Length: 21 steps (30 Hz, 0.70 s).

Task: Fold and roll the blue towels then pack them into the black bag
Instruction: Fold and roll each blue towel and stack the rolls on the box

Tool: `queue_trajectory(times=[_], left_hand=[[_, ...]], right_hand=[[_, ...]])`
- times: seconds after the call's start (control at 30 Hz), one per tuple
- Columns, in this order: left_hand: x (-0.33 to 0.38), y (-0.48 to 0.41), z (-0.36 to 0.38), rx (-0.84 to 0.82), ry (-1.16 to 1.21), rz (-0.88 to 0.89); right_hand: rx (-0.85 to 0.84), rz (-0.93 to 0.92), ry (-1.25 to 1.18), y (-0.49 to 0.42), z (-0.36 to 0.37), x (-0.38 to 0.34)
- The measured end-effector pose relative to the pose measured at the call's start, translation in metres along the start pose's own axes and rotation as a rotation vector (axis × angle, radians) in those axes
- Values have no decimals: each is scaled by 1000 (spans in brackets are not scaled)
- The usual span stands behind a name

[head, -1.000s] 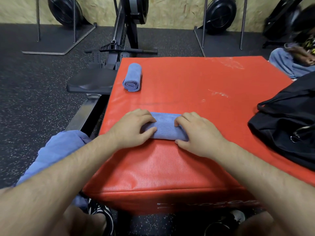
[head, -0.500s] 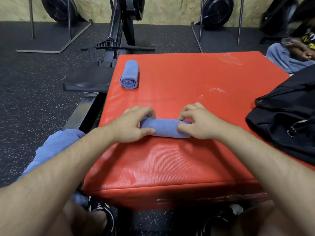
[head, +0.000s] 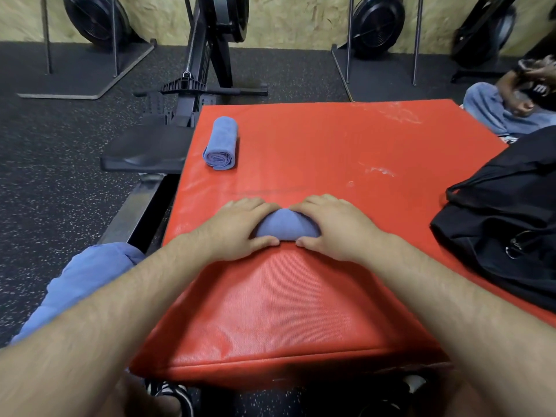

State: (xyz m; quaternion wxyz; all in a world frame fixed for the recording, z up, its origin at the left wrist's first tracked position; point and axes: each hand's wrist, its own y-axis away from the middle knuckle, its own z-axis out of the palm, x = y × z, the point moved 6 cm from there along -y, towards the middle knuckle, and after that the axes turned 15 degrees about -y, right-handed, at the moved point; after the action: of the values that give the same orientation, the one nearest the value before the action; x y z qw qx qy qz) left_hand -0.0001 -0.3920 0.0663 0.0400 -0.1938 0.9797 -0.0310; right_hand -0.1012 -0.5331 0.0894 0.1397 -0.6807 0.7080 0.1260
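A rolled blue towel [head: 285, 227] lies across the near middle of the red mat [head: 331, 152]. My left hand [head: 237, 228] grips its left end, fingers curled over the top and thumb at the near side. My right hand [head: 334, 228] grips its right end the same way. Only the roll's middle shows between the hands. A second rolled blue towel [head: 222, 142] lies near the mat's far left edge. The black bag [head: 505, 224] sits on the mat's right side, apart from both hands.
More blue cloth [head: 87, 281] lies on my left knee beside the mat. A rowing machine [head: 180, 115] with its seat stands left of the mat. Another person's legs [head: 505, 112] are at the far right. Dark rubber floor surrounds the mat.
Both hands moved closer together over the towel roll and now cover most of it. The roll has turned slightly away from me.
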Motion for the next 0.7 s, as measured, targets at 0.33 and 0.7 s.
queue_trajectory(times=[0.33,0.7], left_hand=[[-23,-18,-21,3,434,-151],[-43,6,-68,171,968,-302]], right_hand=[[48,37,-374,-22,-17,16],[205,68,-1017,-18,-60,8]])
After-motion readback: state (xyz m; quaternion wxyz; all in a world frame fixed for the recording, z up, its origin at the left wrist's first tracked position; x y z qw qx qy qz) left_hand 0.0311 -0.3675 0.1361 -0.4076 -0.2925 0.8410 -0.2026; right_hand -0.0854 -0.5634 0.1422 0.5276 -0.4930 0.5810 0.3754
